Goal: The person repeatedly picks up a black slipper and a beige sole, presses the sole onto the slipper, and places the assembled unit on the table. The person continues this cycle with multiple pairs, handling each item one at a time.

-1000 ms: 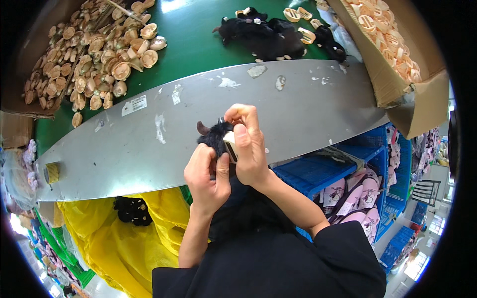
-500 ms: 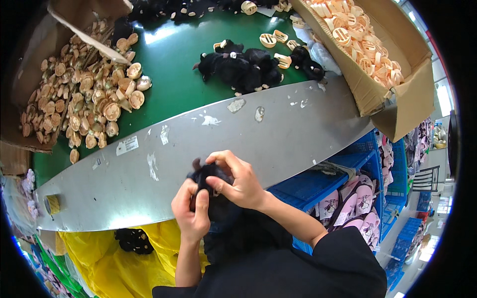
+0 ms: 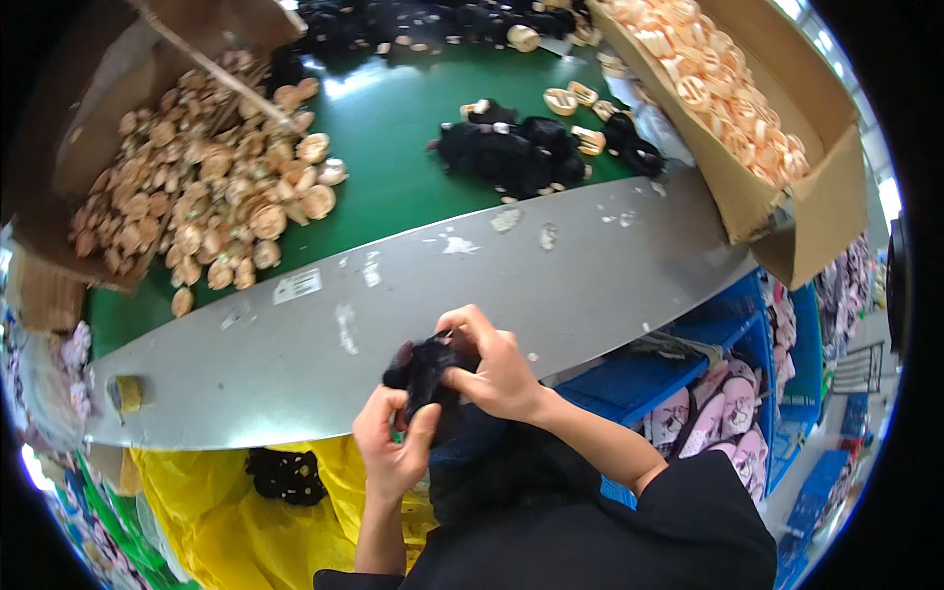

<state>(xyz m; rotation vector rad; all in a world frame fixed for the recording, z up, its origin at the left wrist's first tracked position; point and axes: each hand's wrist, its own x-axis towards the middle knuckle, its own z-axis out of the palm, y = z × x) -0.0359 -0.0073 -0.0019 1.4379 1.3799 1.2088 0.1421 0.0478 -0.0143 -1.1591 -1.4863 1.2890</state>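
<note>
A small black plush piece (image 3: 427, 370) is held between my two hands just over the near edge of the metal table. My left hand (image 3: 396, 447) grips its lower end, with the thumb up and the fingers curled round it. From the right, my right hand (image 3: 499, 372) pinches its upper side, thumb pressed into the fabric. The fingers hide part of the piece. Farther off, a heap of similar black plush pieces (image 3: 516, 155) lies on the green surface (image 3: 388, 118).
Round peach-coloured plastic parts (image 3: 221, 162) spill from a carton at left. An open carton (image 3: 836, 182) at right holds slotted peach-coloured parts. A tape roll (image 3: 125, 393) sits on the metal tabletop (image 3: 551, 285). Below are a yellow bag (image 3: 211, 511) and blue crates (image 3: 629, 379) with pink slippers.
The whole view has shifted slightly, so the table and cartons appear farther right. The black plush piece has turned in my hands, its brownish nub no longer pointing up; both hands keep hold.
</note>
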